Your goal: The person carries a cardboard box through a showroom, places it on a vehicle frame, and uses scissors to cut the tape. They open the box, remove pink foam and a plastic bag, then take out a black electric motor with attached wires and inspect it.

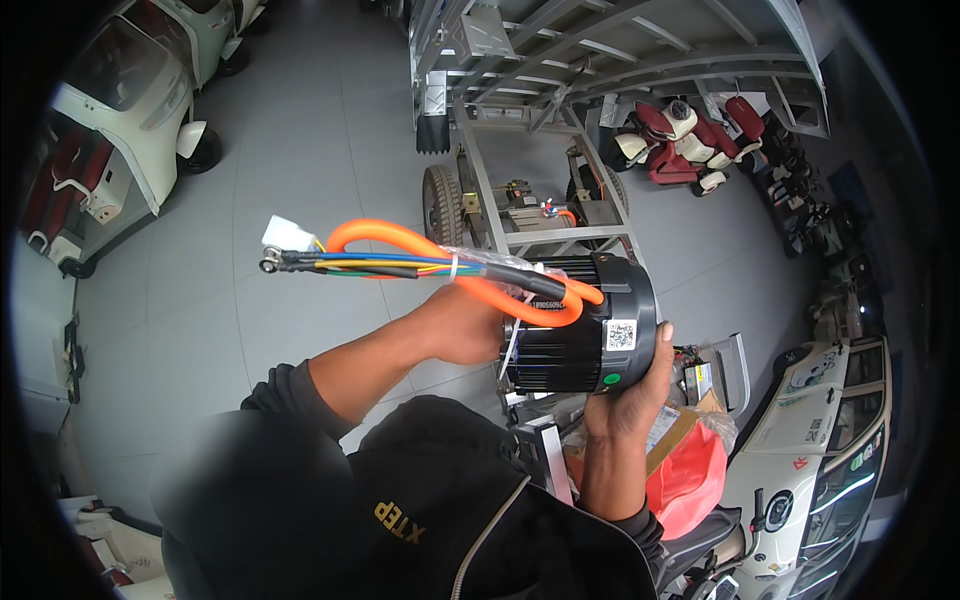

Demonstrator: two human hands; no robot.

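A black finned electric motor [555, 345] is held up in front of my chest between both hands. My left hand [465, 325] is closed on its left end, the fingers mostly hidden behind the housing. On the other end, my right hand [632, 395] cups the motor from below, thumb up along its edge. A thick orange cable [375, 235] loops out of the housing, held by a white tie. Its blue, yellow, green and black wires [400, 265] point left, ending in metal ring terminals [268, 263] beside a white plug connector [288, 234]. A label and a green dot mark the casing.
Ahead stands a bare metal vehicle frame [482, 190] with a wheel [442, 205] and a raised cargo bed [600, 45]. Red-and-white scooters [690, 145] lie beyond. White vehicles [130, 110] line the left; a small car [810, 430] and a red bag [690, 480] are right.
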